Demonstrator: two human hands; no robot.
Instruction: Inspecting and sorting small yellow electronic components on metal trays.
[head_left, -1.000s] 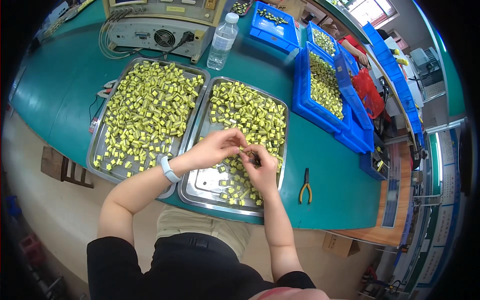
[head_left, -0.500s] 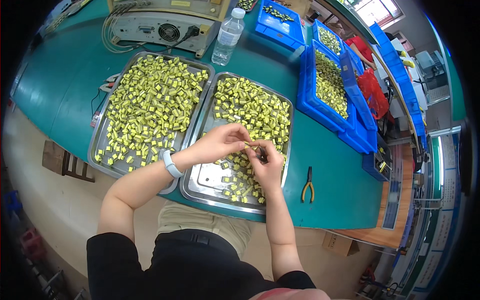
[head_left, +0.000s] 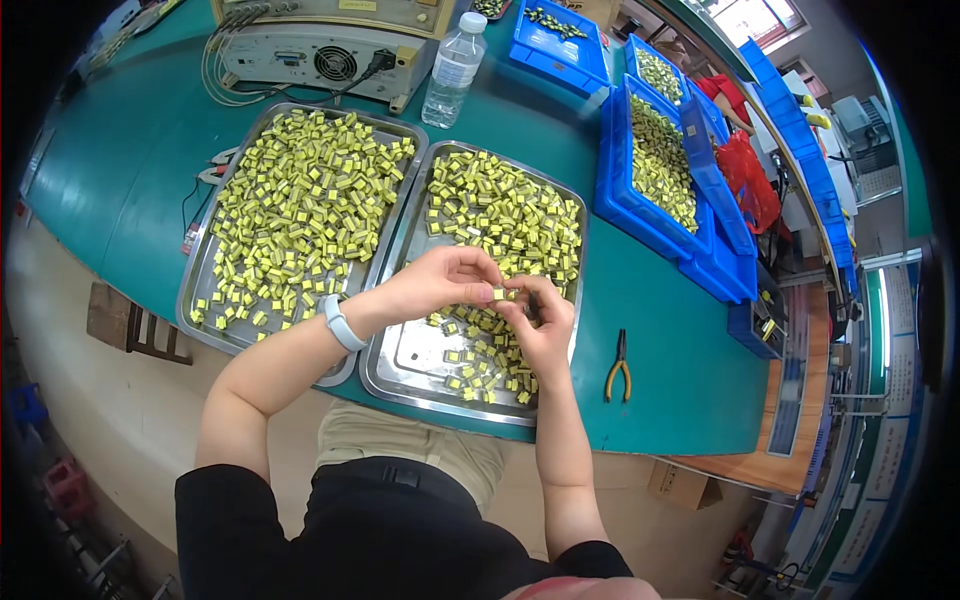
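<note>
Green worktop point(head_left: 140, 170) curves across the upper view; the person sits at its near edge.

Grey test instrument point(head_left: 320, 45) stands at the far edge, cables trailing off its left side. Just to its right, a clear water bottle point(head_left: 452, 68) stands upright.

Blue bins point(head_left: 660, 170) line the right side of the worktop, the open ones holding small yellow parts.

Left metal tray point(head_left: 205, 270): near the near-left edge, covered almost edge to edge with small yellow-taped components. Right metal tray point(head_left: 415, 365): touching the left tray along its long side; yellow components heaped in its far half, bare metal at its near-left corner.

Left hand point(head_left: 440, 285), a pale wristband point(head_left: 340, 322) on its wrist, and right hand point(head_left: 540, 325) meet over the middle of the right tray. Fingers of both hands are curled, fingertips pinched together on one small yellow component point(head_left: 499, 293) held between the two hands, above the tray's heap.

Yellow-handled pliers point(head_left: 619, 368) lie on the worktop just right of the right tray, near the near edge, jaws pointing away from the person.
</note>
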